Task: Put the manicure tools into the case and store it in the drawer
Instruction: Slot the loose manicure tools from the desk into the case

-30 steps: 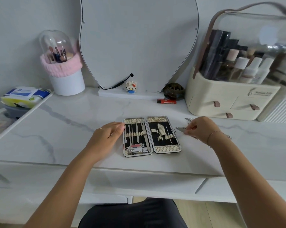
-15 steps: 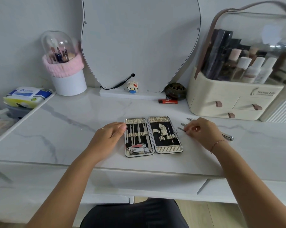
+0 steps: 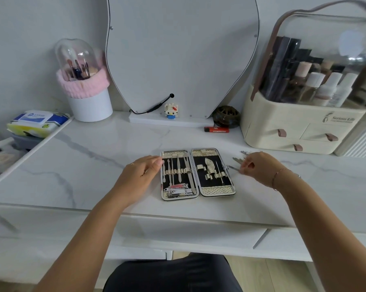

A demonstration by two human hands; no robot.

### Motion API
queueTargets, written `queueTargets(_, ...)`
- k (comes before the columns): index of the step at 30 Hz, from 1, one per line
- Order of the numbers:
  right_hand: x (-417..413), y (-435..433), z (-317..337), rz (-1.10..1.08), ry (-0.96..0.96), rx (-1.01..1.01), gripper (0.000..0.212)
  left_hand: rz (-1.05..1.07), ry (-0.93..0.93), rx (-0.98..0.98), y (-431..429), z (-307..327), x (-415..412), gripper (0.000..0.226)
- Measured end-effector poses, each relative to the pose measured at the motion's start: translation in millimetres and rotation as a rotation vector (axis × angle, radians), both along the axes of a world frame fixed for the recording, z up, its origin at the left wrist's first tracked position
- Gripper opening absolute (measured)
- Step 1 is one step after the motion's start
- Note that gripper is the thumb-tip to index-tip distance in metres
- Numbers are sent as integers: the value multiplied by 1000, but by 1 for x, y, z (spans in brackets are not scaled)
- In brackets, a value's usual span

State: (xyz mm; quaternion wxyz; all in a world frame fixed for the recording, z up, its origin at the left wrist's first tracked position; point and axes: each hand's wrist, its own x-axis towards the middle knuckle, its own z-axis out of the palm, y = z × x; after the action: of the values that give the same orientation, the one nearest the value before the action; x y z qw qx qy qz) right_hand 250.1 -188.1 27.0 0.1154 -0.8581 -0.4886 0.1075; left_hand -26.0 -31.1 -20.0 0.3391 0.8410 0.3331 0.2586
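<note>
Your left hand [image 3: 140, 175] rests open, fingertips touching the left edge of the case [image 3: 216, 189], which lies open on the surface. Your right hand [image 3: 260, 167] pinches a thin tool [image 3: 233, 167], tip pointing at the case just to its left. The slots run away from you, so I judge it needs turning.

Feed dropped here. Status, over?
Left grip touches case edge. Right grip pinches tool; more tools loose beside. Nothing in the way.

The right hand [image 3: 260, 167] covers most of the loose tools [image 3: 236, 160]. The organiser [image 3: 304, 127] runs off the right edge.
</note>
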Motion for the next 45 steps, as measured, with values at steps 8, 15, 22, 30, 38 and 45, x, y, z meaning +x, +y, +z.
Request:
queueTargets(8,-6,-2,2,-50,-24,106,8,-7,8,6,1,-2,0,55)
queueTargets(15,-10,-2,3,-14,-72,-54,19,-11,7,2,3,-3,0,51)
queueTargets(22,-19,-10,2,-37,-41,1,20,-8,14,-11,5,-6,-2,53)
queueTargets(30,-22,-13,1,-35,-64,38,11,-4,13,-16,2,-3,-1,52)
queueTargets(38,-32,-44,-18,90,-155,306,16,11,30,-1,0,0,-1,56)
queueTargets(45,-52,-106,-33,163,-289,432,10,19,68,18,-1,1,1,52)
